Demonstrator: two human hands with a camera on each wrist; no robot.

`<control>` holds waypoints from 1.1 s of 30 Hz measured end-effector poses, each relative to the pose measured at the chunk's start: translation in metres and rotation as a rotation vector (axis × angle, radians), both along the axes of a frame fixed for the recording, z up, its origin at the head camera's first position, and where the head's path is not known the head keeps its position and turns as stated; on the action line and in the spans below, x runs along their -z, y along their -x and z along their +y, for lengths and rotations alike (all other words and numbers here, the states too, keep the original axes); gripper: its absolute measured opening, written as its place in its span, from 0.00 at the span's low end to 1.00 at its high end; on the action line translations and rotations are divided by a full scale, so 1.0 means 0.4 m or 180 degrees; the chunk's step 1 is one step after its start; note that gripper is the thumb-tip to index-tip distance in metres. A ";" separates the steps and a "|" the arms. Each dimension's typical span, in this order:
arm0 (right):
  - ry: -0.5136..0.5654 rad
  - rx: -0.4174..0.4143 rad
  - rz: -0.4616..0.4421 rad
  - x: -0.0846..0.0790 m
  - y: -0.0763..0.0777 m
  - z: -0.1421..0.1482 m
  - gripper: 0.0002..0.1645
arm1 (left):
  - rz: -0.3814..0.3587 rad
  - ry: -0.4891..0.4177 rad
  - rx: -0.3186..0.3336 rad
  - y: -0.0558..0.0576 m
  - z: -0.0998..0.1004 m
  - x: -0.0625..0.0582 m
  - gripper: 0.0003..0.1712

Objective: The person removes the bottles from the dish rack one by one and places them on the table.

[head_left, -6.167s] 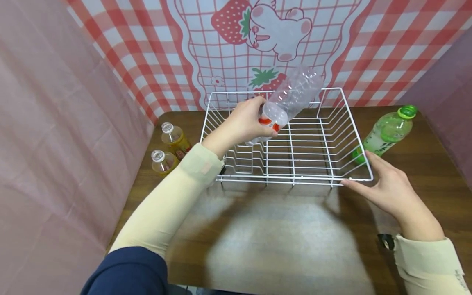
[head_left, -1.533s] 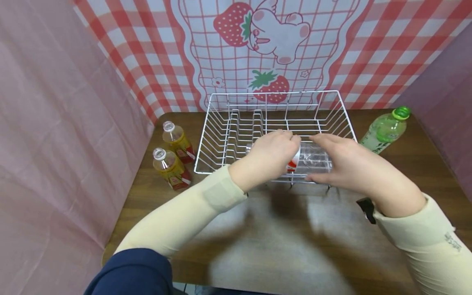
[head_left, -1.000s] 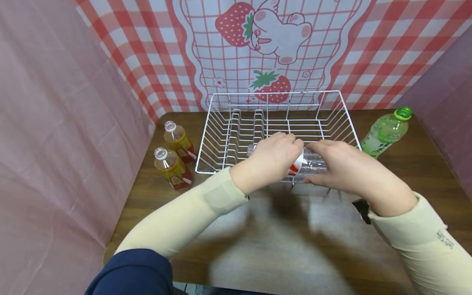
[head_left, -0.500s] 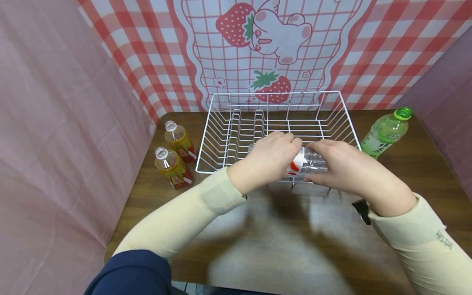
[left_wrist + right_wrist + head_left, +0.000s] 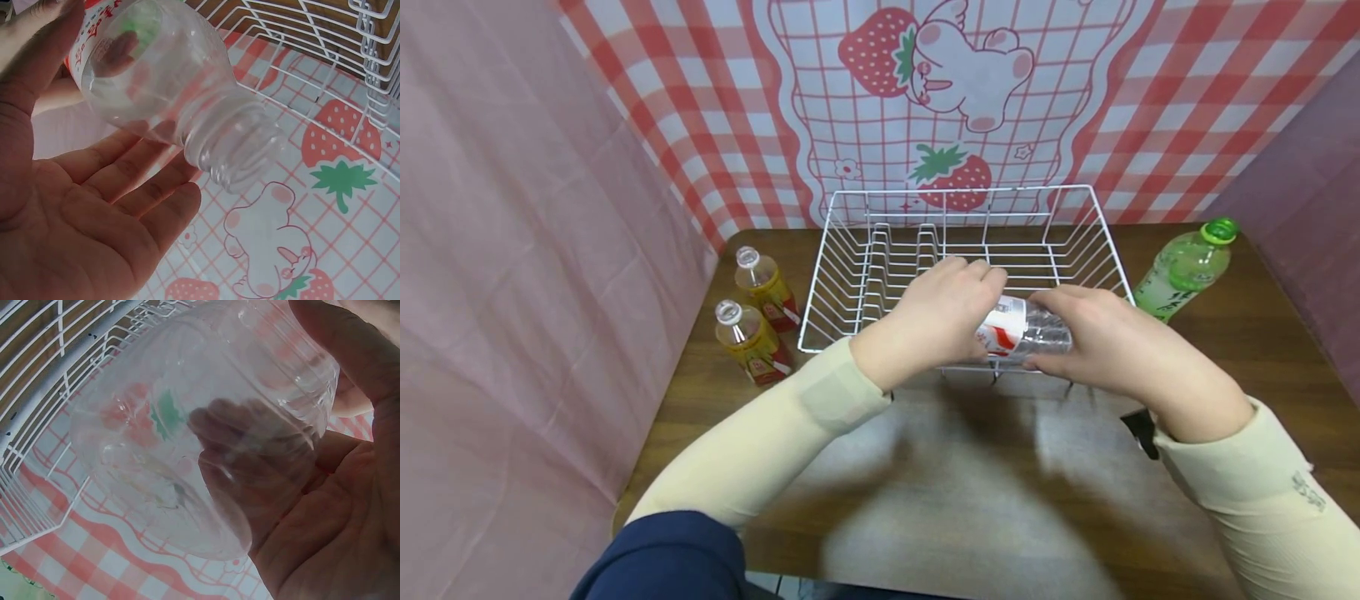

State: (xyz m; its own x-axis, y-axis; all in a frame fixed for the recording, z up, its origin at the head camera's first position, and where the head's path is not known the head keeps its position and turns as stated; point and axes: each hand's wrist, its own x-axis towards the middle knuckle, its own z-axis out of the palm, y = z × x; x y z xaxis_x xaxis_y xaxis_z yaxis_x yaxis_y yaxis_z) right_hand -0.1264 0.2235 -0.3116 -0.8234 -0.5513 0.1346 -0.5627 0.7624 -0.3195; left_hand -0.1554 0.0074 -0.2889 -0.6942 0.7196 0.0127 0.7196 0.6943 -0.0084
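Note:
A clear plastic bottle (image 5: 1047, 332) with a red-and-white label lies on its side at the front of the white wire rack (image 5: 816, 271). My left hand (image 5: 928, 315) holds it around the label and shoulder, thumb on one side and fingers on the other. Around the base end is my right hand (image 5: 1112, 343), thumb and fingers on opposite sides. The left wrist view shows the bare threaded neck of the bottle (image 5: 234, 140), without a cap. In the right wrist view the see-through base of the bottle (image 5: 144, 469) shows fingers behind it.
Two bottles with yellow-and-red labels, the back bottle (image 5: 767, 292) and the front bottle (image 5: 754, 348), stand left of the rack. A green bottle (image 5: 1183, 271) with a green cap stands right of it. Behind hangs a checked cloth (image 5: 700, 108); the table (image 5: 940, 517) is wooden.
Earlier my left hand held the bottle tilted above the rack, my right hand at the rack's corner. Both then came onto the lowered bottle. Lately my left hand shifted slightly left, baring more label.

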 end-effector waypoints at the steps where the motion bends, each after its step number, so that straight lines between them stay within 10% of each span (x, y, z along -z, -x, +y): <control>1: 0.0006 0.0000 0.0014 0.001 -0.001 0.001 0.41 | -0.0043 -0.0030 -0.0006 0.001 -0.002 -0.002 0.45; 33: 0.0170 0.0184 0.0178 0.025 -0.010 0.044 0.43 | -0.0698 -0.0469 -0.0542 0.016 -0.118 -0.064 0.72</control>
